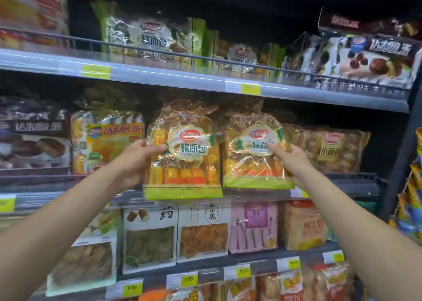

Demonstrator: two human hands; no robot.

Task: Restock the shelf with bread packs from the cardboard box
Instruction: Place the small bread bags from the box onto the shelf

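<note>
Restocking looks underway: the left hand (134, 161) and right hand (291, 161) each have fingers pinching a soft-bread pack (182, 154) at the middle shelf (342, 184) front; the box is unseen.

arms: 2, bare to elbow | no sleeves/rings/watch visible

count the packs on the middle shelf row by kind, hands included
Clear soft-bread packs with green bottom band, one in the left hand and one in the right hand: 2
Brown small-bread pack: 1
Yellow pie pack: 1
Dark chocolate pie pack: 1
Total: 5
</note>
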